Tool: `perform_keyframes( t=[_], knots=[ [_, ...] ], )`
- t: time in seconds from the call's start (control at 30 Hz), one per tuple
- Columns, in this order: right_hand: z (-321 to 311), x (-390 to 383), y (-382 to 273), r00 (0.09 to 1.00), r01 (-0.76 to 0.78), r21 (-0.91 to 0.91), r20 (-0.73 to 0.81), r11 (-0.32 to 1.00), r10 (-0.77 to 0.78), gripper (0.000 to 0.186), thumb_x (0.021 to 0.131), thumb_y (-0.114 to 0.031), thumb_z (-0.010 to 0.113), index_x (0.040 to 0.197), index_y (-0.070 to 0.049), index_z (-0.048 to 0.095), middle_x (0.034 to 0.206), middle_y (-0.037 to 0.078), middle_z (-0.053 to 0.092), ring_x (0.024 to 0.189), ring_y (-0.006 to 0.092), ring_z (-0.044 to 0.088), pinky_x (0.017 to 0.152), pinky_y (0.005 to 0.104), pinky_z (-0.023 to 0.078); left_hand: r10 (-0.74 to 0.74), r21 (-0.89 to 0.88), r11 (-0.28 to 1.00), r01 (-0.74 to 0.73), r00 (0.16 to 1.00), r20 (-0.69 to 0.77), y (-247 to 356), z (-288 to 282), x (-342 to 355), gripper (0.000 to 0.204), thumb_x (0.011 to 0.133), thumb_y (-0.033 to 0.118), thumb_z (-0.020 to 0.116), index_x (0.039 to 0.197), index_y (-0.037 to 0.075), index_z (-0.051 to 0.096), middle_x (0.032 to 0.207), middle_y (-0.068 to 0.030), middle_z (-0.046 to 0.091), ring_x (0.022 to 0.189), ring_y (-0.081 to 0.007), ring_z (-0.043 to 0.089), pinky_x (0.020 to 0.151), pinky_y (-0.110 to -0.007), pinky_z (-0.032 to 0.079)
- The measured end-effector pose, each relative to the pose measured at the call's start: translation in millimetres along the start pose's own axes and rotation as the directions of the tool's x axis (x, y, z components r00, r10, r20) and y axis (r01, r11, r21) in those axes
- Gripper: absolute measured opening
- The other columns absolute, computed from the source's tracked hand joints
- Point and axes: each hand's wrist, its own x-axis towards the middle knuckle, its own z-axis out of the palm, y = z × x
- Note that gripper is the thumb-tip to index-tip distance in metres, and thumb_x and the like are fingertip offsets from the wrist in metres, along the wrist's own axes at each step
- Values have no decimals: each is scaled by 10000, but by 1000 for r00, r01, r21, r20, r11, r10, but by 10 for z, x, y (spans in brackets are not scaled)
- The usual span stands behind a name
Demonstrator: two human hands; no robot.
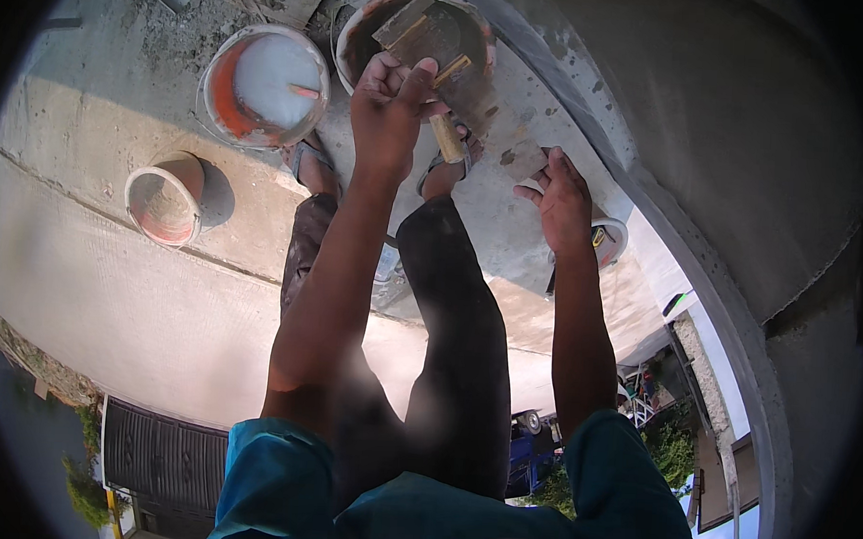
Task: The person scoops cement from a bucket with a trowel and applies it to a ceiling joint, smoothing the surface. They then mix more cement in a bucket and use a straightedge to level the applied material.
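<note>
Far left: small bucket (187, 170), pale rim, dirty inside, on the concrete floor (81, 139) with its shadow just beside it. Next, a bigger bucket (211, 85) – whitish contents, orange-smeared inner wall, a short reddish stick-like piece (302, 91) showing in it. The left foot (315, 171), in a sandal, is right by that bucket.

Left hand (385, 123): raised, fingers and thumb closed on a flat, stained trowel (440, 41). The trowel is up at the hand, in front of the large mortar-smeared bucket (347, 49); can't tell if they touch. A pale wooden handle (447, 138) sticks out below the fingers; can't tell if it's the same tool or a second one. Right foot (445, 179) below it, sandal too.

Right hand (564, 203): well apart from the left, fingers part-curled, thumb spread. Thin grey flat piece (525, 164) at its fingertips – can't tell whether it's pinched or only touched. Behind the right forearm, partly hidden, another bucket (618, 241). Far right, a curved concrete ledge (688, 242).
</note>
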Motion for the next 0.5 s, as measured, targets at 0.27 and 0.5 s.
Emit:
perform_keyframes(
  t=[0.27, 0.5],
  knots=[
    [666, 133, -692, 936, 296, -357, 292, 886, -195, 392, 990, -291, 664, 1283, -33, 631, 1147, 41, 672, 1035, 99, 604, 874, 298, 479, -121, 120, 985, 125, 992, -42, -17, -218, -419, 289, 959, 243, 705, 1167, 75, 595, 1040, -20, 673, 955, -118, 653, 776, -287, 551],
    [1531, 351, -413, 874, 335, -262, 446, 905, -195, 370, 955, -218, 720, 1221, 32, 659, 1024, 40, 702, 955, 82, 615, 796, 258, 499, -84, 122, 988, 93, 994, -76, 81, -401, -601, 312, 977, 205, 681, 1233, 50, 592, 962, 23, 657, 852, -61, 636, 729, -246, 557]
  ],
)
